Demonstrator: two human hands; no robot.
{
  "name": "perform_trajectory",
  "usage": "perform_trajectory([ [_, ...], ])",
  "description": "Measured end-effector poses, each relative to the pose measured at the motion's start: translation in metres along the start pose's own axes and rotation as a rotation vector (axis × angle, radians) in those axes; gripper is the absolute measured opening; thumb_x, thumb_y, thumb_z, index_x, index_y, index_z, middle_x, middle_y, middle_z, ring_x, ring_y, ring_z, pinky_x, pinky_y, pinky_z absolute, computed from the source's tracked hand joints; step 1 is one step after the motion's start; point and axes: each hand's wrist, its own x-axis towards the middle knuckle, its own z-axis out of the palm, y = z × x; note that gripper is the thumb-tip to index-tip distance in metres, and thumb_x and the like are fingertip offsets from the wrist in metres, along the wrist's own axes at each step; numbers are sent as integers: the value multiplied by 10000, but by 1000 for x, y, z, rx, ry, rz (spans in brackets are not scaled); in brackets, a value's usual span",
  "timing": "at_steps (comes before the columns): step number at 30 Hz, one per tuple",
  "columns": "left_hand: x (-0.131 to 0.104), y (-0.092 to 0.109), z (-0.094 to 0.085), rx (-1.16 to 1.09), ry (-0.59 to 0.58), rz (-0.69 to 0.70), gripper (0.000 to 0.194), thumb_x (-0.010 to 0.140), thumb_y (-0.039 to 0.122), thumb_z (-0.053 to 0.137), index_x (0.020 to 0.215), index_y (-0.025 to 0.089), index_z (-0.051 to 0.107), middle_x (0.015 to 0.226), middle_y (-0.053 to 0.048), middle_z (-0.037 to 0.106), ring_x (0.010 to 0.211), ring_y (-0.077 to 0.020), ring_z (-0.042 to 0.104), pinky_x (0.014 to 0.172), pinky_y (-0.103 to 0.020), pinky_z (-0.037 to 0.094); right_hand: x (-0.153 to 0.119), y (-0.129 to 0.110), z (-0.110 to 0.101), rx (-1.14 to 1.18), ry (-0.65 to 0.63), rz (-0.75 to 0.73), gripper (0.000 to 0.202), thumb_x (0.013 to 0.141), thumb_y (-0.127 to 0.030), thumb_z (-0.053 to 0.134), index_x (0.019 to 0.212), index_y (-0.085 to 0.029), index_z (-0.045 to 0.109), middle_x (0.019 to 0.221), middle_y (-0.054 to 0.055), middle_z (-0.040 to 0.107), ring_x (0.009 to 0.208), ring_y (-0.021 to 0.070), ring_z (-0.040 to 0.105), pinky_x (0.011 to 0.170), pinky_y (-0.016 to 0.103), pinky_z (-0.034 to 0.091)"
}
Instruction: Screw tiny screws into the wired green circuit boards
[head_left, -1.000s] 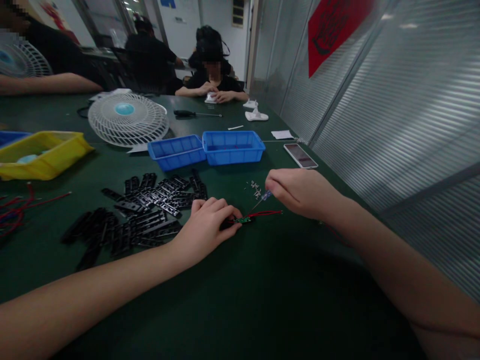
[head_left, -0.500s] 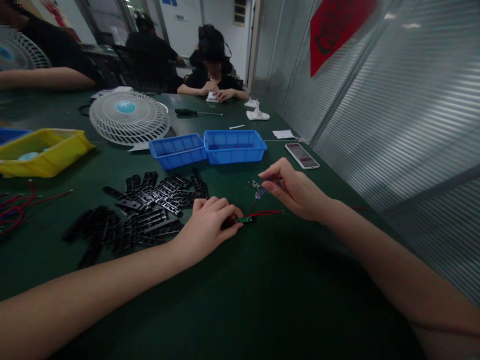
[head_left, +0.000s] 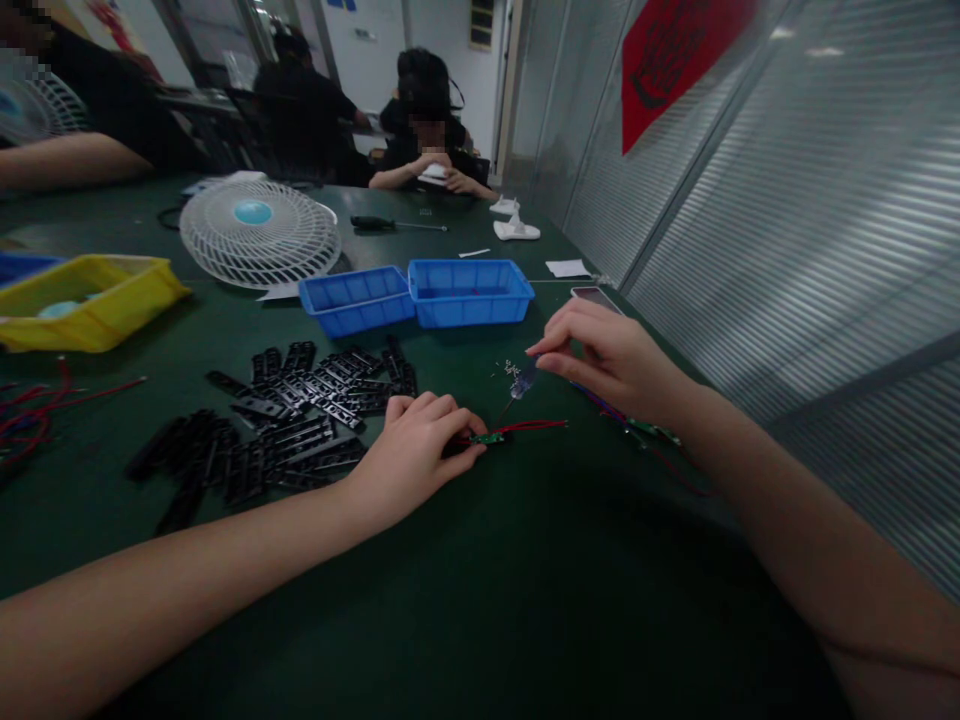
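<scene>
While steadying circuit board with left fingers, pinching screwdriver by its top with right fingers, shifted higher; apparently regripping mid-turn.

On the bench, the circuit board sits at the left fingers; the small screwdriver slants above it, below the right fingers. Screws lie behind the board, and a second board to the right. Left is a pile of strips, then wires. Behind the pile, two bins stand side by side, the fan cover behind them leftward, a tray farther left. Right of the bins lies a phone; behind them, a long screwdriver, left of two stands.
</scene>
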Motion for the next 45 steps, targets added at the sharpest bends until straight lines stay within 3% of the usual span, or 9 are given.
perform_trajectory([
  [5, 0, 0, 0, -1, 5, -3, 159, 882, 378, 572, 1003, 281, 608, 899, -2, 602, 918, -212, 503, 784, -377, 255, -2, -3, 8, -228, -50, 78, 308, 967, -396, 354, 832, -181, 527, 801, 30, 524, 691, 134, 469, 617, 264, 342],
  [9, 1, -1, 0, -8, 2, -2, 159, 880, 379, 577, 1001, 281, 608, 894, 2, 600, 919, -211, 503, 783, -378, 251, -4, -8, 10, -303, -180, 146, 466, 981, -420, 280, 644, -183, 499, 596, -3, 489, 573, 120, 446, 552, 272, 269],
  [12, 1, -1, 0, -10, 3, -2, 161, 880, 381, 577, 1000, 278, 611, 892, 0, 602, 913, -209, 502, 781, -378, 249, -5, -13, 6, -321, -244, 199, 474, 976, -419, 280, 672, -179, 552, 597, -2, 513, 548, 118, 445, 531, 276, 247],
  [15, 1, 0, 0, -9, -3, -2, 158, 882, 374, 577, 1007, 283, 608, 897, 4, 595, 919, -207, 499, 783, -375, 248, -4, -16, 2, -247, -232, 187, 365, 968, -328, 296, 921, -170, 622, 869, 44, 596, 726, 147, 537, 601, 275, 330],
  [18, 1, 0, -1, -6, -10, -7, 155, 887, 375, 572, 1010, 286, 603, 897, 11, 586, 926, -206, 497, 783, -369, 249, -3, -16, 2, -96, -240, 140, 312, 955, -254, 319, 1037, -177, 611, 1009, 59, 561, 825, 152, 548, 698, 284, 389],
  [24, 1, 0, 0, -6, -4, -6, 154, 883, 376, 577, 999, 279, 603, 901, 4, 589, 929, -209, 495, 786, -369, 245, -3, -11, 8, 70, -99, 101, 150, 940, -252, 454, 1058, -159, 464, 854, 7, 543, 693, 102, 515, 610, 243, 387],
  [29, 0, 0, 1, -4, -1, -8, 153, 881, 383, 579, 996, 287, 605, 889, 8, 588, 922, -207, 496, 779, -367, 244, -4, -5, 11, 67, 40, 66, 167, 909, -312, 556, 950, -158, 510, 827, -9, 559, 730, 87, 561, 627, 218, 408],
  [37, 0, 1, -1, -5, -16, -15, 157, 885, 386, 571, 999, 283, 609, 896, 5, 590, 927, -209, 494, 791, -368, 245, -3, -2, 2, 152, -22, 77, 199, 938, -252, 502, 1099, -150, 559, 927, 25, 652, 829, 103, 628, 642, 208, 441],
  [45, 0, 1, -2, -3, -16, -12, 159, 887, 382, 565, 1001, 280, 610, 902, 0, 596, 930, -211, 494, 794, -368, 247, -3, -6, -2, 103, 9, 89, 158, 871, -306, 620, 879, -150, 591, 745, -28, 603, 629, 57, 533, 558, 185, 371],
])
